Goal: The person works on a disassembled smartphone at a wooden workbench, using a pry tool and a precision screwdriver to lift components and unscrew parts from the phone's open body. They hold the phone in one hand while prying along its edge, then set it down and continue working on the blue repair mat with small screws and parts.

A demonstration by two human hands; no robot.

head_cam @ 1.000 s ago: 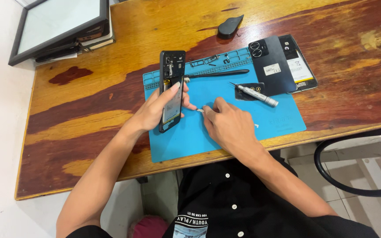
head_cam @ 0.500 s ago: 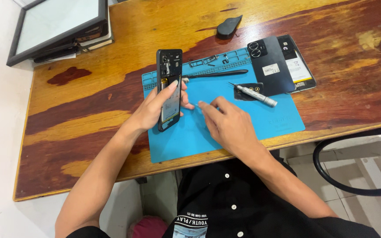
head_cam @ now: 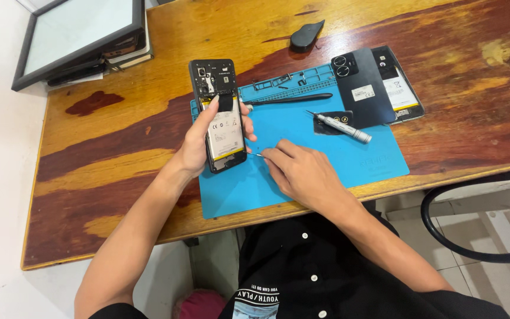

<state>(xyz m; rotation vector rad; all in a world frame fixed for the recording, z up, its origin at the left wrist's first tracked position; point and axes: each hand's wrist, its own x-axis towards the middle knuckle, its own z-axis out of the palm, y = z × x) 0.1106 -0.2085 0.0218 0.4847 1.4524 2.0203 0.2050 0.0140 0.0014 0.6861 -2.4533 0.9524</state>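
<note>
My left hand (head_cam: 199, 145) holds an opened phone (head_cam: 221, 112) upright over the blue work mat (head_cam: 349, 159); its back is off, showing the battery and circuit board. My right hand (head_cam: 299, 171) rests on the mat beside it, fingers pinched on a thin metal tool (head_cam: 258, 155) whose tip points at the phone's lower right edge. The rest of that tool is hidden in my fingers.
A grey screwdriver (head_cam: 343, 127) and a black spudger (head_cam: 293, 98) lie on the mat. A black phone back cover (head_cam: 360, 85) and another phone (head_cam: 399, 88) lie at the mat's right corner. A dark pick (head_cam: 307, 34) sits further back. A framed panel (head_cam: 78, 35) tops stacked items at the wooden table's (head_cam: 119, 142) far left.
My right hand has drawn slightly nearer to the phone's lower edge, with the thin tool tip now showing. The phone has stayed in my left hand.
</note>
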